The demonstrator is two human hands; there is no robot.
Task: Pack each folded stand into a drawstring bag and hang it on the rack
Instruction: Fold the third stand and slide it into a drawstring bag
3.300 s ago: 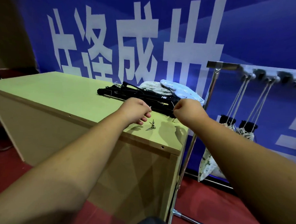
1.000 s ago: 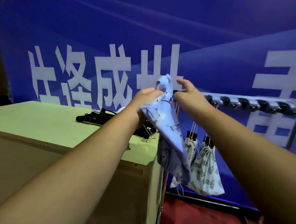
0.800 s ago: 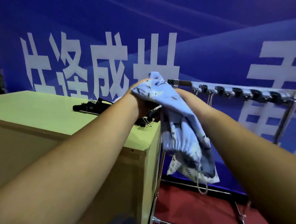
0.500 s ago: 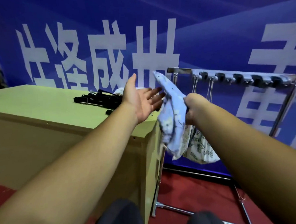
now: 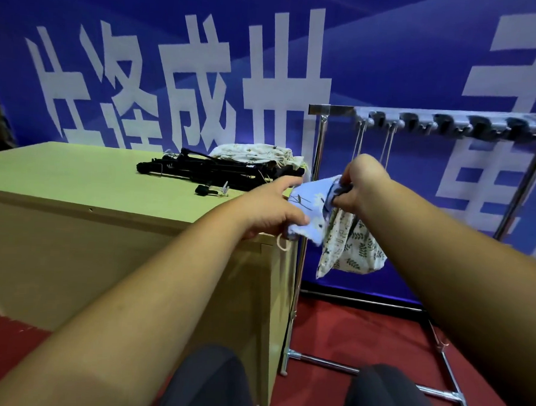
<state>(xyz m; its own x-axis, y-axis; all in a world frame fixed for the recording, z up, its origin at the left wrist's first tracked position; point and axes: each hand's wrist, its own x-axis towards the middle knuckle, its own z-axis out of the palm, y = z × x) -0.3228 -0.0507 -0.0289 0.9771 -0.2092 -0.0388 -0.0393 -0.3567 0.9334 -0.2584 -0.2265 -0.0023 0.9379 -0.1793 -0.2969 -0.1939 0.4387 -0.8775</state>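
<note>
The left hand (image 5: 269,207) and right hand (image 5: 362,181) hold a pale blue bag (image 5: 311,205) between them, off the right edge of the table (image 5: 75,174). The left thumb lies over the near side of the cloth and the fingers reach round its far side, so the hand grips the bag's left edge. The right fingers are curled tight and pinch the bag's upper right edge, where the fabric bunches dark under the fingertips. A loop of cord (image 5: 282,244) hangs just below the left thumb. Beyond the left fingertips, on the table, lies a pile of black folded stands (image 5: 218,173), and past those a heap of cream bags (image 5: 254,152). A small black piece (image 5: 203,190) rests on the table just left of the left fingers; what it is cannot be told. Behind and below the right fingers, leaf-print bags (image 5: 354,247) hang by their cords from the rack (image 5: 333,109), whose row of dark hooks runs above and to the right of that hand. A blue banner (image 5: 205,75) with large white characters stands behind everything
</note>
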